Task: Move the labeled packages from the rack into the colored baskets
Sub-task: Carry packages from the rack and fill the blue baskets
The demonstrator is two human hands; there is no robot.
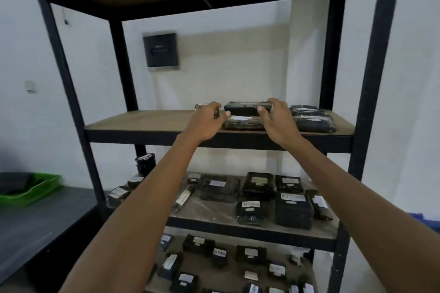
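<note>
On the rack's (152, 126) upper shelf a flat black box (245, 107) with a label lies on top of a wrapped package (242, 123). My right hand (277, 121) curls over the box's right end, fingers on top and thumb against its front. My left hand (207, 121) is at the stack's left end. Its fingers are loosely curved, and its thumb tip is near the box's left corner. A green basket (40, 188) stands at the far left. A blue basket's edge (428, 220) shows at the far right.
Two dark labeled packages (312, 119) lie to the right on the same shelf, and a small one (201, 104) sits behind my left hand. The two lower shelves hold several black labeled packages (294, 209). The green basket sits on a dark table (35, 226). A black wall box (160, 49) hangs behind.
</note>
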